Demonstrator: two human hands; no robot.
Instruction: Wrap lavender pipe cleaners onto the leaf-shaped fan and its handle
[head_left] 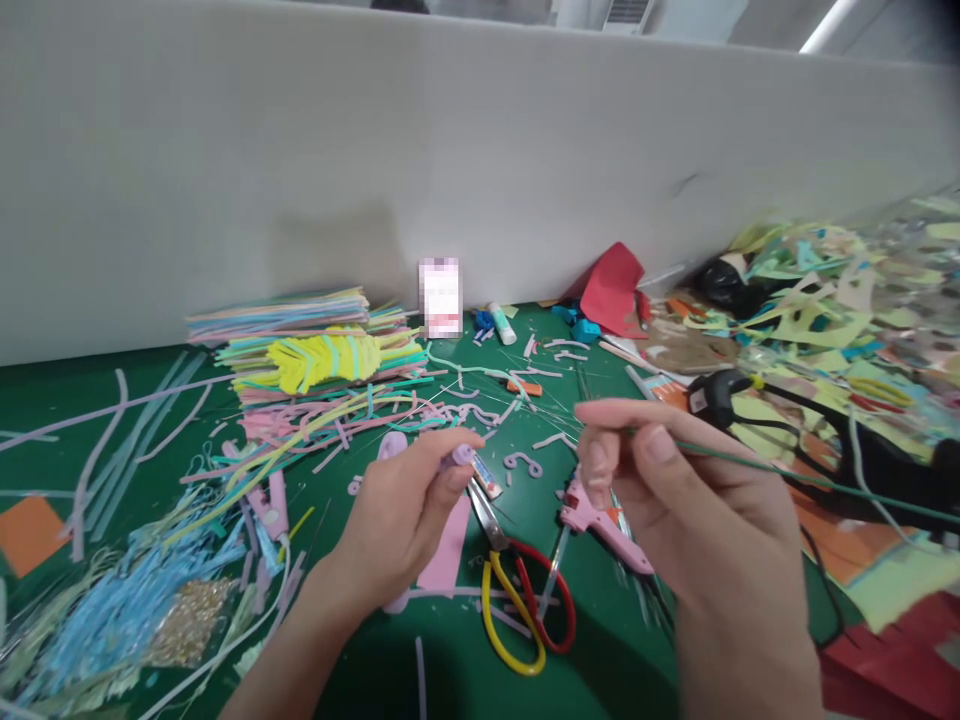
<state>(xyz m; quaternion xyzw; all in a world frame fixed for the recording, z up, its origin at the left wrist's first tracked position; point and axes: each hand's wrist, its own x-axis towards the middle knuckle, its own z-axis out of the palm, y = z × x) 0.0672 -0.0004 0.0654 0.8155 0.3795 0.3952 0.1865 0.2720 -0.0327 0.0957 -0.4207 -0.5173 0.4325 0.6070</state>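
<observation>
Between the thumb and forefinger of my left hand (405, 515) is a small purple paper coil (462, 455), rolled up tight. My right hand (694, 500) pinches a thin green wire stem (810, 482), which runs off to the right across the hand. The two hands are apart, above the green table. Scissors (517, 590) with one yellow and one red handle lie below and between them. A pink glue gun (604, 525) rests behind my right hand's fingers. A pink strip (448, 545) lies just right of my left hand.
Bundled colored paper strips (277, 310) and yellow pieces (322, 360) lie at the back left. A second pink glue gun (266, 505) is left. A phone (440, 298) leans on the white partition (480, 150). Paper scraps (817, 290) and a black object (825, 440) crowd the right.
</observation>
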